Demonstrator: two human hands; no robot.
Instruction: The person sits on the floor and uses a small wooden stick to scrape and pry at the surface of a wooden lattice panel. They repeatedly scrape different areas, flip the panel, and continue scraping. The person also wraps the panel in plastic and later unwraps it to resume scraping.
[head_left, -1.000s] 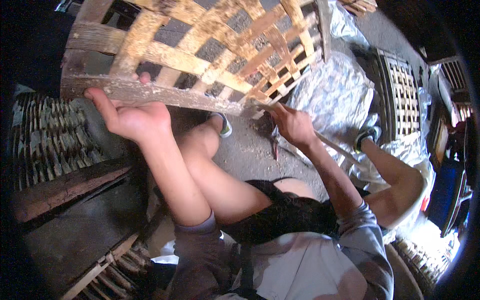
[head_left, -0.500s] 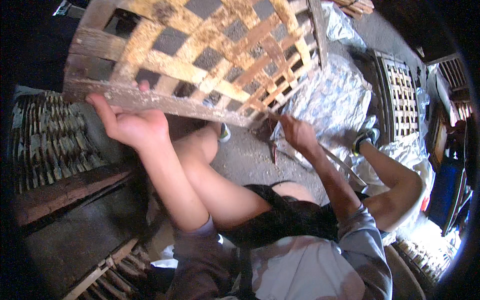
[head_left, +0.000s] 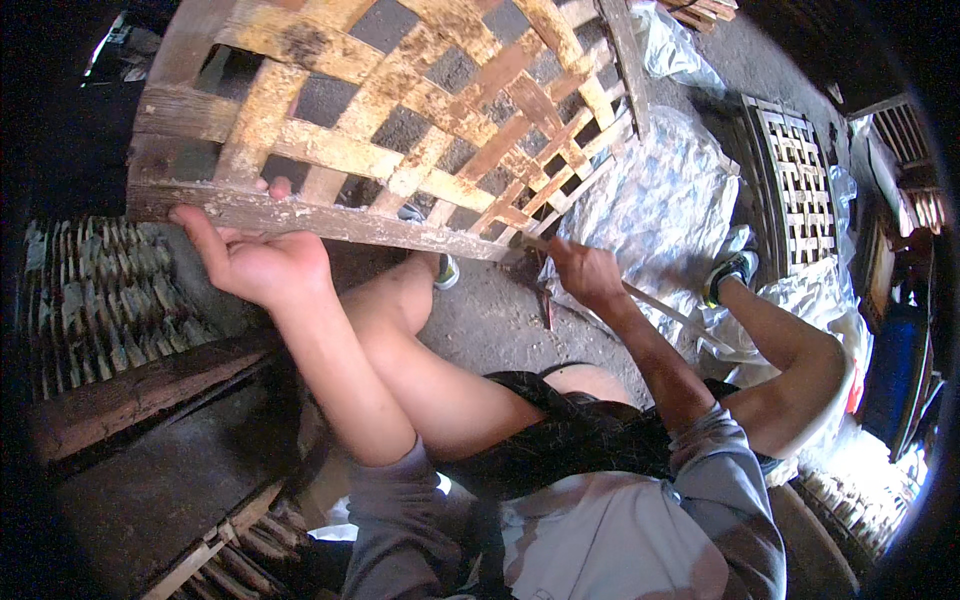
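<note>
Left hand (head_left: 268,265) gripping panel edge (head_left: 385,229), floor (head_left: 490,325) beneath

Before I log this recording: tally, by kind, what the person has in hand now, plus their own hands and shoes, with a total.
Lattice panel in the left hand: 1
Thin strip in the right hand: 1
Hands: 2
Shoes, left shoe and right shoe: 2
Total: 6
</note>
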